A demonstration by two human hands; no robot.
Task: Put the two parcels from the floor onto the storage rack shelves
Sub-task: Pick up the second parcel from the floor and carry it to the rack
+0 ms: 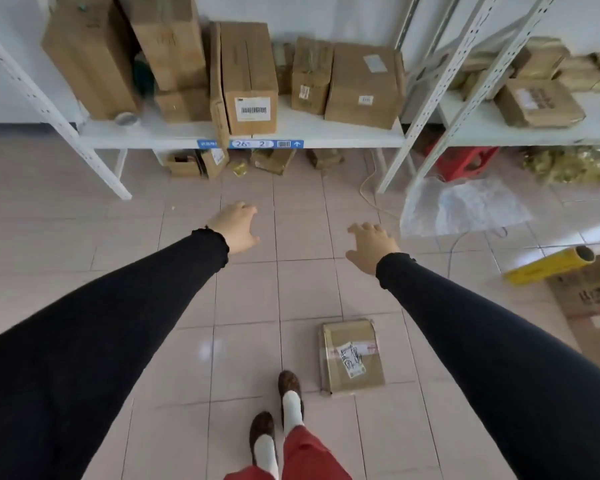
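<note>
A flat brown parcel (352, 355) with a white label lies on the tiled floor, just right of my feet. My left hand (236, 228) and my right hand (371, 245) are both stretched forward above the floor, fingers apart, holding nothing. Both hands hover well beyond the parcel, between it and the white storage rack shelf (326, 133). That shelf carries several cardboard boxes, among them a tall box with a barcode label (248, 77). No second parcel on the floor can be singled out.
A second rack (499, 133) with taped parcels stands at the right. A clear plastic bag (461, 209), a yellow tube box (548, 266) and flattened cardboard (593, 306) lie on the floor at the right. Small boxes sit under the shelf. The rack's legs reach the floor.
</note>
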